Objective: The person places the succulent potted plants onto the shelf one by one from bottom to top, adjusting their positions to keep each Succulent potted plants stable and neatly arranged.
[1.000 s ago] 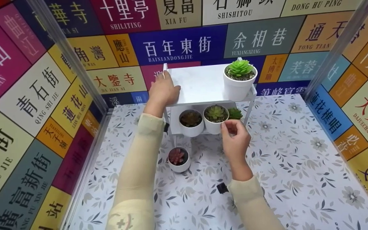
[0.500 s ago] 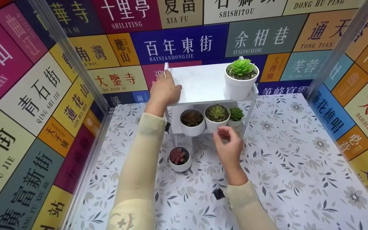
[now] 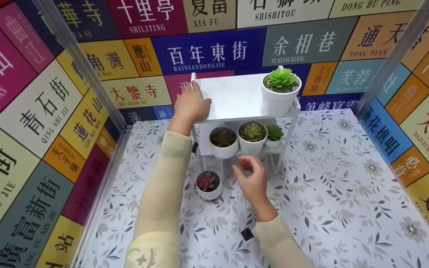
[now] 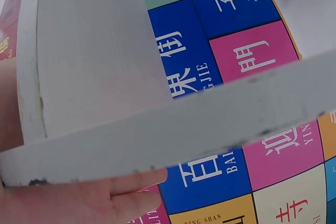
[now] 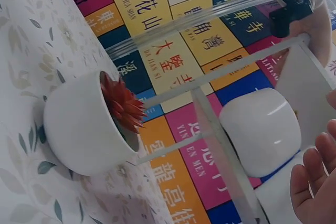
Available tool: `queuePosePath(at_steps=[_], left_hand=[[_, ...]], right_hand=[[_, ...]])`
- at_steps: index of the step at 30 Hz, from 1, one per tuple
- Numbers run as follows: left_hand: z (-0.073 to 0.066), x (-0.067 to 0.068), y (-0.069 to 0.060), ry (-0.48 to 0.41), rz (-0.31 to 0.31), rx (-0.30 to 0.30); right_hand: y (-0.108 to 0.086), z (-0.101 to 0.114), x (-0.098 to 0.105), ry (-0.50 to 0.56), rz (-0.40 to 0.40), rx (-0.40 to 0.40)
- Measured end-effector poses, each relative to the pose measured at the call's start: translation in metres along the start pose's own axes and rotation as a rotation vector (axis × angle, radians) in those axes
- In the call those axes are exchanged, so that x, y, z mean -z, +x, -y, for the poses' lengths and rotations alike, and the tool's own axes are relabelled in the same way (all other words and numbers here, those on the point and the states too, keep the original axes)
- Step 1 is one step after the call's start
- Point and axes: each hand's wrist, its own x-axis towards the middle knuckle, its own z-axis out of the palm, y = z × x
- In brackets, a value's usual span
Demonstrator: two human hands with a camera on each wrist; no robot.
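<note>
A white two-tier plant stand [image 3: 229, 97] stands near the back wall. At its top left side, my left hand [image 3: 192, 105] grips the edge, thumb over the top board; the left wrist view shows its fingers [image 4: 128, 192] beyond the white bar. My right hand [image 3: 252, 178] hovers in front of the lower tier with curved, spread fingers, holding nothing. Above it sit a brown succulent pot [image 3: 223, 149], a pale green succulent pot [image 3: 252, 139] and a smaller green plant [image 3: 274, 134]. A potted red succulent [image 3: 209, 188] is on the table to its left.
A bright green succulent in a white pot [image 3: 279, 98] occupies the top tier's right end. The table wears a leaf-patterned cover [image 3: 348, 193]. Walls with coloured name panels [image 3: 207, 52] enclose the back and both sides.
My right hand has drawn away from the pale green succulent's pot, down and to the left, uncovering the small green plant. The left hand keeps its grip on the stand.
</note>
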Motion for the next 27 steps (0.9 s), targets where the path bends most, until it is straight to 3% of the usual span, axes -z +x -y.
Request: queuePosePath(at_steps=[10,17,27], left_hand=[[0.000,0.000,0.001,0.002,0.009,-0.001],[0.000,-0.001,0.002,0.005,-0.001,0.005],[0.001,0.000,0.001,0.005,0.010,0.005]], right_hand=[[-0.011,0.021,-0.007,-0.022,0.041,0.042],[-0.016,-0.029,-0.014,-0.055,0.100,0.026],[-0.027,-0.045,-0.026,-0.096,0.209,-0.055]])
